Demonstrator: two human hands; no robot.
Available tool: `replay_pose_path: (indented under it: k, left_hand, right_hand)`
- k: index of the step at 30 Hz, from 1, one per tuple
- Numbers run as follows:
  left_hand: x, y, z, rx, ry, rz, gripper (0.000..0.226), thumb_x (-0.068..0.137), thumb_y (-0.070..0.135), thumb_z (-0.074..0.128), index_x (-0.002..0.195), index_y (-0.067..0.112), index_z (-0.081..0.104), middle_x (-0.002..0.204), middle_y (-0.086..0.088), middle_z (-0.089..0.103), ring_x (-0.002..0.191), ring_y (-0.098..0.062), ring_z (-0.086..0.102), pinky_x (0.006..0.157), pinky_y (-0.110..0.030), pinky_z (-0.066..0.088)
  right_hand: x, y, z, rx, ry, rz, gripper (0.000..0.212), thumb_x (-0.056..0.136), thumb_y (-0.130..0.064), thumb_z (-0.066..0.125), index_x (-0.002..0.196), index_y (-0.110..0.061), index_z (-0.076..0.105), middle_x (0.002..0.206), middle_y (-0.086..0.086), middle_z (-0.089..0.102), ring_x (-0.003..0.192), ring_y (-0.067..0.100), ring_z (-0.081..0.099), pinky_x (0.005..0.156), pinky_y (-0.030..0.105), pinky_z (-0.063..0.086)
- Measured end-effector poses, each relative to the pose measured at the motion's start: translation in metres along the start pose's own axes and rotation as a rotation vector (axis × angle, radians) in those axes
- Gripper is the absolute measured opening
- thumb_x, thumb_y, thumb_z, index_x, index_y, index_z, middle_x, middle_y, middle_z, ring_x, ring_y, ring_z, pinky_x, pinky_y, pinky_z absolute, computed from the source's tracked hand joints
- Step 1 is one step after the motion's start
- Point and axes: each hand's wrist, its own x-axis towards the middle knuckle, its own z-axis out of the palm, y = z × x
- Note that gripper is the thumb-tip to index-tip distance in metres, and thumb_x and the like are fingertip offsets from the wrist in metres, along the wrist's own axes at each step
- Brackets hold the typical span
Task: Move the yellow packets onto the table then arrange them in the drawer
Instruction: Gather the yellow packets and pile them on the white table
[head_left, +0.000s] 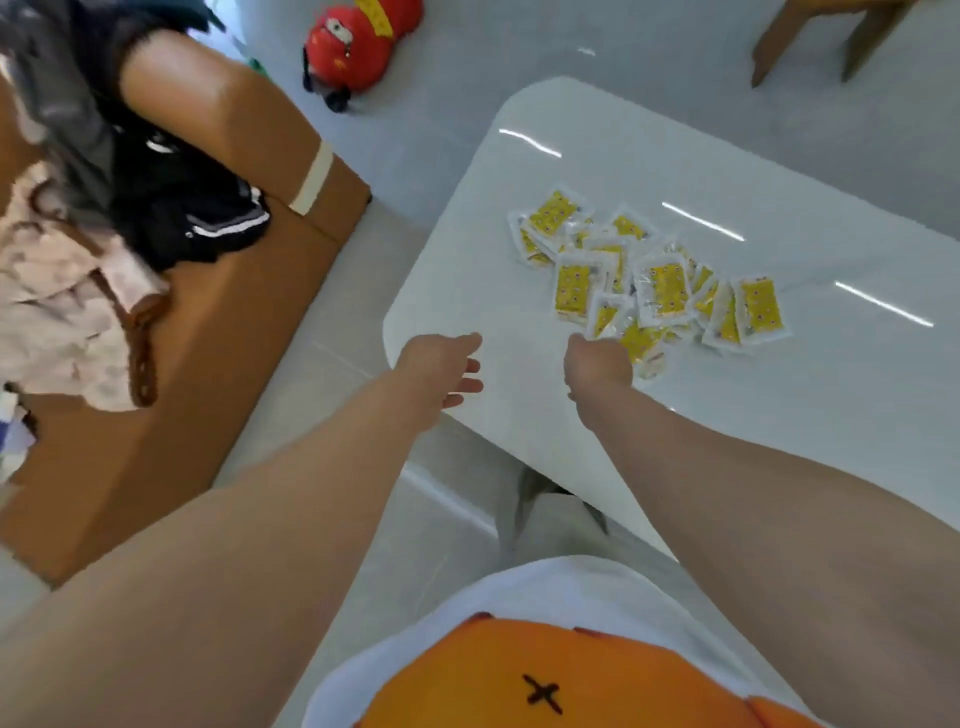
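Head view: we're gathering yellow packets (660, 283), right hand (597, 366) gripping at pile's seven o'clock, left hand (441, 371) hovering slack.

The yellow packets (660, 280) lie heaped and overlapping on the surface (779, 156), with bare top open all round them, widest on the far and right sides. Left of it, a strip of floor (332, 332) separates it from the brown sofa (234, 322), itself piled with clothes (78, 291).
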Motion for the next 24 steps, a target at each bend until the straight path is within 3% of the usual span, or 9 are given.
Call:
replay_pose_path:
  k: [2, 6, 9, 12, 15, 19, 24]
  left_hand:
    - [-0.023, -0.027, -0.036, -0.101, 0.048, -0.001, 0.030, 0.098, 0.037, 0.062, 0.116, 0.014, 0.063, 0.102, -0.001, 0.069, 0.074, -0.016, 0.069, 0.072, -0.031, 0.047]
    - [-0.070, -0.105, -0.096, -0.430, 0.155, -0.028, 0.024, 0.098, 0.032, 0.062, 0.113, 0.014, 0.064, 0.100, -0.003, 0.068, 0.080, -0.020, 0.070, 0.074, -0.031, 0.048]
    - [-0.106, -0.188, -0.129, -0.715, 0.242, -0.072, 0.023, 0.099, 0.029, 0.062, 0.114, 0.012, 0.064, 0.093, -0.002, 0.067, 0.076, -0.019, 0.069, 0.074, -0.032, 0.050]
    - [-0.145, -0.282, -0.151, -0.963, 0.347, -0.088, 0.020, 0.099, 0.027, 0.061, 0.112, 0.012, 0.063, 0.094, -0.003, 0.068, 0.076, -0.020, 0.069, 0.070, -0.031, 0.050]
    - [-0.189, -0.387, -0.152, -1.131, 0.476, -0.114, 0.019, 0.099, 0.025, 0.061, 0.112, 0.011, 0.061, 0.095, -0.004, 0.068, 0.074, -0.020, 0.068, 0.067, -0.030, 0.049]
    - [-0.244, -0.520, -0.125, -1.389, 0.614, -0.170, 0.017, 0.098, 0.023, 0.062, 0.109, 0.010, 0.062, 0.090, -0.004, 0.068, 0.068, -0.020, 0.067, 0.062, -0.029, 0.049]
    - [-0.315, -0.652, -0.071, -1.679, 0.765, -0.236, 0.016, 0.099, 0.020, 0.060, 0.111, 0.010, 0.062, 0.092, -0.005, 0.068, 0.070, -0.021, 0.067, 0.065, -0.030, 0.048]
  right_hand:
    - [-0.037, -0.005, 0.032, -0.046, -0.091, -0.083, 0.056, 0.076, -0.051, 0.043, 0.106, -0.008, 0.061, 0.100, 0.009, 0.062, 0.098, 0.034, 0.068, 0.095, 0.050, 0.056]
    - [-0.127, -0.006, 0.087, -0.198, -0.228, -0.250, 0.046, 0.094, -0.040, 0.049, 0.116, -0.002, 0.063, 0.104, 0.011, 0.066, 0.103, 0.034, 0.068, 0.096, 0.051, 0.056]
    - [-0.175, 0.017, 0.124, -0.392, -0.325, -0.382, 0.054, 0.087, -0.047, 0.048, 0.114, -0.003, 0.062, 0.103, 0.010, 0.065, 0.102, 0.036, 0.068, 0.097, 0.053, 0.055]
    - [-0.236, 0.053, 0.156, -0.585, -0.429, -0.510, 0.028, 0.094, -0.036, 0.049, 0.099, -0.010, 0.057, 0.099, 0.012, 0.062, 0.088, 0.030, 0.061, 0.094, 0.050, 0.056]
    - [-0.301, 0.112, 0.181, -0.745, -0.506, -0.603, 0.022, 0.099, -0.030, 0.049, 0.097, -0.010, 0.058, 0.094, 0.012, 0.060, 0.086, 0.029, 0.058, 0.090, 0.048, 0.055]
    - [-0.378, 0.222, 0.211, -0.866, -0.581, -0.710, 0.025, 0.097, -0.024, 0.052, 0.081, -0.006, 0.060, 0.075, 0.013, 0.060, 0.071, 0.033, 0.063, 0.065, 0.041, 0.051]
    - [-0.453, 0.367, 0.222, -1.072, -0.772, -0.740, 0.021, 0.100, -0.021, 0.052, 0.082, -0.011, 0.055, 0.069, 0.008, 0.051, 0.061, 0.023, 0.052, 0.054, 0.030, 0.040]
